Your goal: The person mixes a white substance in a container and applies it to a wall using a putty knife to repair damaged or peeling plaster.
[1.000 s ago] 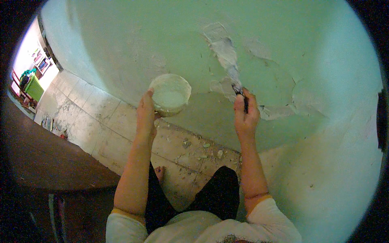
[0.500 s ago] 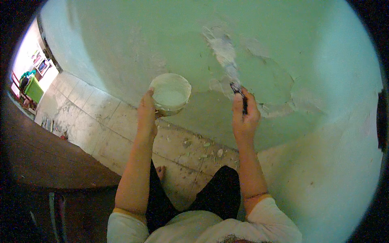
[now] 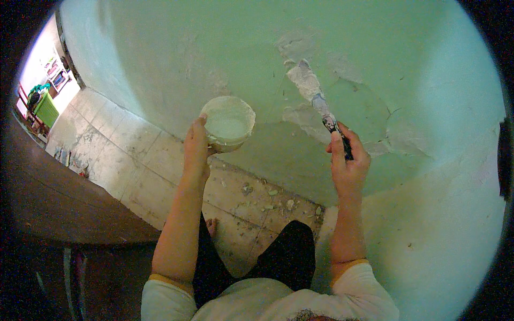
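The left hand (image 3: 197, 142) holds a round, off-white, plastic-looking tub (image 3: 229, 146) of pale paste (image 3: 227, 122) by its left side. Right of the tub, the right hand (image 3: 350, 160) grips a black-handled putty knife (image 3: 328, 121), its blade, thick with whitish paste, pointing up along the pale green painted wall (image 3: 241, 59); contact is hard to tell. Spreading paste over rough whitish patches (image 3: 404, 138) right of the tub seems the step in hand; the next move likely calls for even blade pressure. No brand, label or writing is readable.
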Available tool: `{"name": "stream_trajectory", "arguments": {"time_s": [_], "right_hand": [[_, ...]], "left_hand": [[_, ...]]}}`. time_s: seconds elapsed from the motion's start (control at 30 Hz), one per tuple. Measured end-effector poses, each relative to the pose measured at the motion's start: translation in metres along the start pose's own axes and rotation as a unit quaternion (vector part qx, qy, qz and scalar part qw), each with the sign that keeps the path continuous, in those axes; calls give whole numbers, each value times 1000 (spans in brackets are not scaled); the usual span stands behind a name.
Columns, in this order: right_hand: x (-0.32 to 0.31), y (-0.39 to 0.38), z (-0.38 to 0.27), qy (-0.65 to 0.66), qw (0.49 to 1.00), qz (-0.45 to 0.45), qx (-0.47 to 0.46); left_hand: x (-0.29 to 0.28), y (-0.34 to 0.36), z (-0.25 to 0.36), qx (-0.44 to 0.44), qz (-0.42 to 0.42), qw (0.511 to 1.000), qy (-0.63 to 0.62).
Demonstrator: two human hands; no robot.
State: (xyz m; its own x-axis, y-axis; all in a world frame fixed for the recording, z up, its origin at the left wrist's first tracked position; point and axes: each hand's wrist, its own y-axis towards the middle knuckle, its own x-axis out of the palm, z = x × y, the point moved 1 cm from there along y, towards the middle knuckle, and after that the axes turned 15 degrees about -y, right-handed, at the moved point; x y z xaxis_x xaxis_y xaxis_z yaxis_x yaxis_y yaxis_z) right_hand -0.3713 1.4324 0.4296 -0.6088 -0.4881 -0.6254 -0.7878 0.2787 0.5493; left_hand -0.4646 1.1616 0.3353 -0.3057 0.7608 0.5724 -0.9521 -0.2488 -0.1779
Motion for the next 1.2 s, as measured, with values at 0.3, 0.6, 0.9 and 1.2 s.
{"name": "stream_trajectory", "arguments": {"time_s": [0.3, 0.6, 0.9, 1.2], "right_hand": [[-34, 64, -77, -322, 910, -9, -259], [-89, 103, -141, -441, 826, 31, -351], [-49, 117, -130, -378, 855, -8, -354], [-102, 116, -134, -351, 893, 29, -278]], "left_hand": [[1, 3, -3, -8, -21, 1000, -22], [3, 2, -1, 6, -14, 1000, -15], [14, 2, -6, 2, -14, 1000, -9], [6, 4, -3, -7, -23, 1000, 11]]}}
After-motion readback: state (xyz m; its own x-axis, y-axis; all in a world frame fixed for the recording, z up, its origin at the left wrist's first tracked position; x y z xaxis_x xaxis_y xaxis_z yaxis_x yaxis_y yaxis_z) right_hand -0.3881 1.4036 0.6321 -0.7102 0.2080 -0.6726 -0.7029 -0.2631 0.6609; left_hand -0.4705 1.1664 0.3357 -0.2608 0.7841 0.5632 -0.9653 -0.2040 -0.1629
